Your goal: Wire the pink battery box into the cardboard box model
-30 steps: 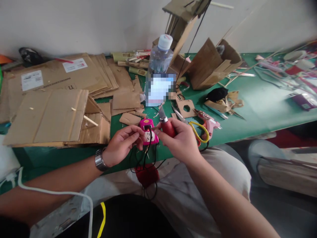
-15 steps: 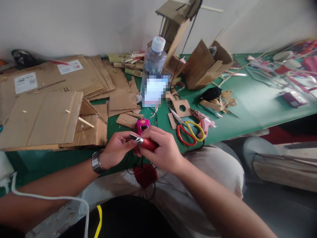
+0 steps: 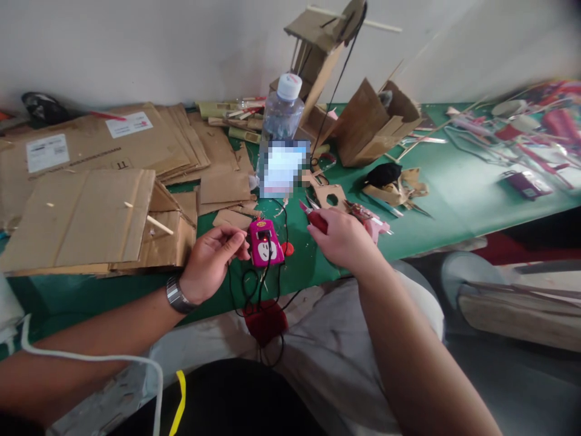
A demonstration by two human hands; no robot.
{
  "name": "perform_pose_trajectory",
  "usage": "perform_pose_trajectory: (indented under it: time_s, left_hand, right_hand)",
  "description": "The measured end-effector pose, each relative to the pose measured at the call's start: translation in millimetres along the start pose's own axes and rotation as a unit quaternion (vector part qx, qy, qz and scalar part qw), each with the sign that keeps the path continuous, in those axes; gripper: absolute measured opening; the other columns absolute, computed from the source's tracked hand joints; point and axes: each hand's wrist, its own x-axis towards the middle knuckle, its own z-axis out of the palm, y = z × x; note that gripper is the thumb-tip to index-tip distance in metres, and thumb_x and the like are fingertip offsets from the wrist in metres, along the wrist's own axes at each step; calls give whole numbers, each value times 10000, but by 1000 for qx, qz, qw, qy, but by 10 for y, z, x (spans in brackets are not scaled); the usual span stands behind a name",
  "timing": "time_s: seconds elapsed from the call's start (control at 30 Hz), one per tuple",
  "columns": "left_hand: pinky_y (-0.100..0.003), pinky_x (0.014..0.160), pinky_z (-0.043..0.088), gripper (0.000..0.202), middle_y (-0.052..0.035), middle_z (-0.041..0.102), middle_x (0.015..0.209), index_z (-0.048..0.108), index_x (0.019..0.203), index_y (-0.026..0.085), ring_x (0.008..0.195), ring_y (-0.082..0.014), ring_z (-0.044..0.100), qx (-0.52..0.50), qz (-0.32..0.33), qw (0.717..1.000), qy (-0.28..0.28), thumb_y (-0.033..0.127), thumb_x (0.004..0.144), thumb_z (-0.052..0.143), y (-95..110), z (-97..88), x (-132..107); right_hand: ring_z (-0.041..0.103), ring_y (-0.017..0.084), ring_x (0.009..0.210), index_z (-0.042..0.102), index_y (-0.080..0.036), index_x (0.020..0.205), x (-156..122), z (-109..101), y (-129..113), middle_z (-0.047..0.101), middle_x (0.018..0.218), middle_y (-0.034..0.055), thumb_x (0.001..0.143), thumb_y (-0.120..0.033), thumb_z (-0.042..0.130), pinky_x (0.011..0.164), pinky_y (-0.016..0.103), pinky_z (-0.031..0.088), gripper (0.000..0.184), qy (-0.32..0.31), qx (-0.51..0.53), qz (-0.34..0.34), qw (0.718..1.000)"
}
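Observation:
My left hand [image 3: 212, 260], with a metal watch on its wrist, has its fingers curled against the left edge of a small pink power socket [image 3: 265, 242] at the front of the green table [image 3: 454, 200]. Black wires [image 3: 254, 284] run from the socket down to a red object [image 3: 267, 321] on my lap. My right hand [image 3: 345, 239] is closed round a red-handled knife [image 3: 315, 219], held just right of the socket with its tip pointing up and left. A small red round piece [image 3: 287, 248] lies between the socket and my right hand.
Flattened cardboard sheets [image 3: 82, 212] pile up at the left. A water bottle [image 3: 281, 115] stands behind the socket, with a cardboard structure [image 3: 318, 36] and folded cardboard [image 3: 372, 124] beyond it. A pink glue gun [image 3: 376, 225] lies by my right hand. Clutter fills the far right.
My hands were together over the socket with the knife between them. They have parted: my right hand carried the knife to the right, and the socket shows again by my left hand.

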Motion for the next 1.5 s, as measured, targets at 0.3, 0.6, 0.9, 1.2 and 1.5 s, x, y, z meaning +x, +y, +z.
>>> perform_pose_trajectory:
  time_s: [0.3,0.6,0.9,1.2,1.5]
  left_hand:
    - [-196,624,498,349,6,679,741,737,899,182,671,-97,626,58,66,996,33,468,802,912,-81,-94,50]
    - [-208,629,486,317,1,672,768,725,913,185,685,-101,622,88,86,992,10,465,859,864,-96,-113,36]
    - [-205,639,490,333,4,665,751,724,901,184,688,-101,614,86,79,993,13,478,847,871,-74,-84,31]
    - [-200,651,491,349,9,650,750,689,914,181,693,-97,615,86,70,994,-1,492,877,842,-77,-88,23]
    - [-194,448,288,448,71,538,789,573,911,192,438,5,348,7,19,1000,11,564,869,819,-64,-51,19]
  right_hand:
    - [696,298,927,713,-170,1126,45,304,-37,745,1117,151,880,-283,785,757,369,473,280,-10,-59,10,998]
    - [653,307,980,765,-184,892,61,405,-293,760,948,124,989,-360,670,924,414,485,222,14,-65,-36,997]
    - [613,267,851,603,-209,809,101,318,-305,714,865,111,954,-197,523,773,366,424,166,38,-23,-34,998]
    - [626,215,732,451,-265,859,148,75,-224,734,833,65,917,-349,488,709,346,465,108,54,376,30,925]
    - [572,206,676,491,-281,834,88,-416,14,666,842,50,912,-406,445,733,435,506,154,85,587,44,803]
